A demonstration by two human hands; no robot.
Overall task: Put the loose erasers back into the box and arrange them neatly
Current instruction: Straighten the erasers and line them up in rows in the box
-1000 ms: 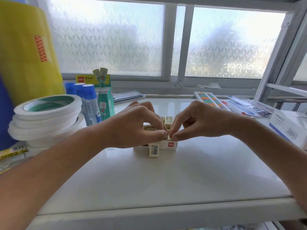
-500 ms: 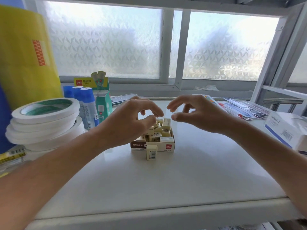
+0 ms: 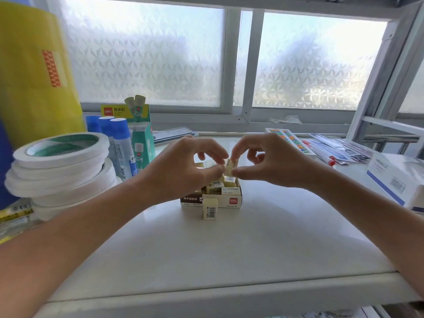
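A: Both hands are up over the box (image 3: 229,201) now. The right hand (image 3: 270,166) has its grip pinched on a cream eraser (image 3: 229,166), thumb under, forefinger on top, held just above the box.

B: And the left hand (image 3: 183,171)?

A: Its thumb and forefinger meet the same eraser from the other side, so that grip is closed on it too. There's something pale behind those fingers, but it's too blurred to tell what.

B: What about the box itself?

A: It sits on the white tabletop (image 3: 206,253), holding a jumble of erasers (image 3: 216,188), some tilted. One loose eraser (image 3: 210,208) stands upright on the tabletop, touching the box's near wall, barcode facing us.

B: Anything else around?

A: Left of the box, a stack of tape rolls (image 3: 59,166), with blue-capped glue sticks (image 3: 119,148) between the two.
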